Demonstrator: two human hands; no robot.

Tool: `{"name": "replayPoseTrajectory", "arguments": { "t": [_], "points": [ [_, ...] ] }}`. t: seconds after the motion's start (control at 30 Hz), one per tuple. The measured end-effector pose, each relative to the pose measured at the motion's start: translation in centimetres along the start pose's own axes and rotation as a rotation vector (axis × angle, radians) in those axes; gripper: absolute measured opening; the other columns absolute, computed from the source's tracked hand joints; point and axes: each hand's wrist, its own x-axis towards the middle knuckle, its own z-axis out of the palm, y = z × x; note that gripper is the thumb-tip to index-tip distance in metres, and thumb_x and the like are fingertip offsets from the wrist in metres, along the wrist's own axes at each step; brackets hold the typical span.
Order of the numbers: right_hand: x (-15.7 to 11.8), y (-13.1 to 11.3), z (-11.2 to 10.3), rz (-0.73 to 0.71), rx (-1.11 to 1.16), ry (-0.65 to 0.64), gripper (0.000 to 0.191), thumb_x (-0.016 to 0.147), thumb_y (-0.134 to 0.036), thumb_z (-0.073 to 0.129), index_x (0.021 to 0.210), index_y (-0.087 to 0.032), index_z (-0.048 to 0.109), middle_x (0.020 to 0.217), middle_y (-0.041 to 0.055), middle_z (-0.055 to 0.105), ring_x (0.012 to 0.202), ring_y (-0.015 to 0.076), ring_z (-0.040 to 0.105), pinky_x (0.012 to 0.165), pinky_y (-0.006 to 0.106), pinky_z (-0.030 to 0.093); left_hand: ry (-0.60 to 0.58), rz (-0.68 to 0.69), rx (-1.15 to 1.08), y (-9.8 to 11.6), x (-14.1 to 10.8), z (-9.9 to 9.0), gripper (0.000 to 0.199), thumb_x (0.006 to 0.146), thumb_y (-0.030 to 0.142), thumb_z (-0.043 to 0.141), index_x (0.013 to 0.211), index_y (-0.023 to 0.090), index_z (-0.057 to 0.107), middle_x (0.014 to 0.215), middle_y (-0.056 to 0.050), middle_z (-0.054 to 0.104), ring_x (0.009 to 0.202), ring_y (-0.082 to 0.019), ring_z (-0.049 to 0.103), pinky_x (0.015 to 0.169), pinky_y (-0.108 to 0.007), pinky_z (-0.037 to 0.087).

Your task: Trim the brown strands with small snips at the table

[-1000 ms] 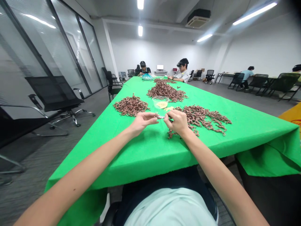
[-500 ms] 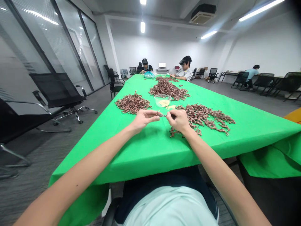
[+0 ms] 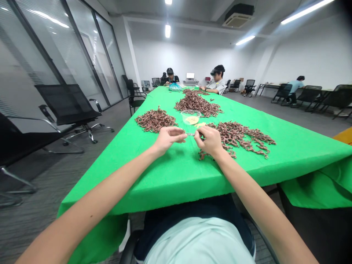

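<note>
My left hand [image 3: 167, 140] is closed in a pinch, thumb against fingers. A bit of a small brown twisted piece shows at its fingertips, mostly hidden by them. My right hand [image 3: 209, 139] is closed around a thin silvery metal tool [image 3: 190, 134], perhaps tweezers, whose tip points left at the left fingertips. Both hands are above the green cloth, close together. Just beyond them stands a clear plastic bowl [image 3: 183, 118] with pale yellowish bits inside. More pale bits [image 3: 200, 125] lie on the cloth beside it. A pile of brown twisted pieces [image 3: 236, 135] spreads beside and behind my right hand.
A smaller brown pile [image 3: 155, 121] lies to the left and a larger one [image 3: 196, 103] beyond the bowl. At the far end, people sit by a blue plastic bag [image 3: 175, 87]. Office chairs [image 3: 67, 106] stand left of the green-covered table [image 3: 170, 179].
My right hand has shifted very slightly, and more of the metal tool shows between the hands. The brown piece at my left fingertips shows less. The piles look unchanged.
</note>
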Motion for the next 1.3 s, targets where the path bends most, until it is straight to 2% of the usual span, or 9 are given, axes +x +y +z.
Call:
{"name": "replayPoseTrajectory", "arguments": {
  "t": [0.17,0.27,0.47,0.7,1.13,1.3],
  "points": [
    [-0.01,0.24,0.29,-0.007,-0.069,0.019,0.028,0.096,-0.032,0.049,0.076,-0.020,0.063,0.074,0.0052,0.068,0.068,0.0170,0.057,0.066,0.030,0.038,-0.043,-0.038,-0.062,0.41,-0.19,0.22,0.054,0.060,0.038,0.096,0.102,0.010,0.078,0.104,-0.016,0.079,0.088,-0.028,0.078,0.093,-0.047,0.059],
    [-0.03,0.50,0.47,-0.020,-0.095,0.059,0.027,0.096,-0.032,0.049,0.076,-0.021,0.062,0.074,0.0045,0.067,0.068,0.0170,0.058,0.067,0.030,0.038,-0.064,-0.038,-0.099,0.31,-0.22,0.26,0.050,0.064,0.038,0.094,0.102,0.011,0.077,0.107,-0.016,0.078,0.093,-0.029,0.078,0.097,-0.049,0.057],
    [-0.08,0.59,0.49,-0.108,-0.185,0.113,0.024,0.096,-0.030,0.050,0.078,-0.020,0.062,0.077,0.0053,0.067,0.074,0.0180,0.059,0.069,0.029,0.040,-0.064,-0.043,-0.160,0.29,-0.25,0.31,0.043,0.065,0.031,0.094,0.095,0.011,0.071,0.107,-0.014,0.078,0.096,-0.028,0.077,0.091,-0.046,0.060],
    [-0.03,0.45,0.23,-0.207,-0.287,0.155,0.025,0.097,-0.029,0.049,0.078,-0.020,0.063,0.076,0.0059,0.064,0.074,0.0193,0.057,0.071,0.031,0.040,-0.053,-0.039,-0.156,0.56,-0.41,0.45,0.045,0.060,0.028,0.096,0.092,0.011,0.069,0.109,-0.015,0.078,0.094,-0.027,0.077,0.089,-0.045,0.061],
    [0.06,0.34,0.07,-0.279,-0.374,0.184,0.028,0.098,-0.030,0.049,0.077,-0.019,0.064,0.074,0.0057,0.063,0.072,0.0195,0.053,0.070,0.032,0.039,-0.039,-0.070,-0.162,0.50,-0.40,0.53,0.046,0.057,0.026,0.098,0.091,0.011,0.070,0.101,-0.012,0.078,0.094,-0.028,0.077,0.084,-0.042,0.062],
    [0.09,0.21,-0.06,-0.303,-0.407,0.208,0.029,0.098,-0.030,0.049,0.075,-0.019,0.064,0.073,0.0056,0.062,0.072,0.0194,0.053,0.069,0.032,0.038,-0.028,-0.065,-0.164,0.37,-0.39,0.54,0.044,0.055,0.026,0.098,0.087,0.011,0.072,0.095,-0.009,0.077,0.089,-0.024,0.076,0.082,-0.041,0.063]
  ]
}}
